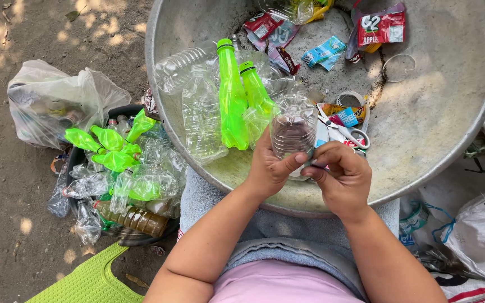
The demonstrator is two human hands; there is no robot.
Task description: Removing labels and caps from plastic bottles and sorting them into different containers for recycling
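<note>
Holding a clear plastic bottle (293,133) upright over the near rim of a wide metal basin (450,112), just above the lap, close enough for both hands to work on it. Left hand (270,165) curled around the bottle's lower part, thumb across the front, fingers closed on it to keep it steady. Right hand (341,174) bent at the wrist, fingers pinched shut near the bottle's base on something thin and dark; too small to tell what. Forearms angled inward from both sides, elbows close to the body, meeting above grey cloth on the knees.

Resting in the basin: two bright green bottles (232,95) lying beside crushed clear bottles (200,112), kept apart from torn wrappers (380,25) and scissors (346,132) just beyond the right hand. Sitting on the dirt ground to the left, a dark tub (120,238) heaped with flattened green and clear bottles, and a translucent plastic bag (46,98) behind it. Lying at the right edge, a white woven sack (481,235).
</note>
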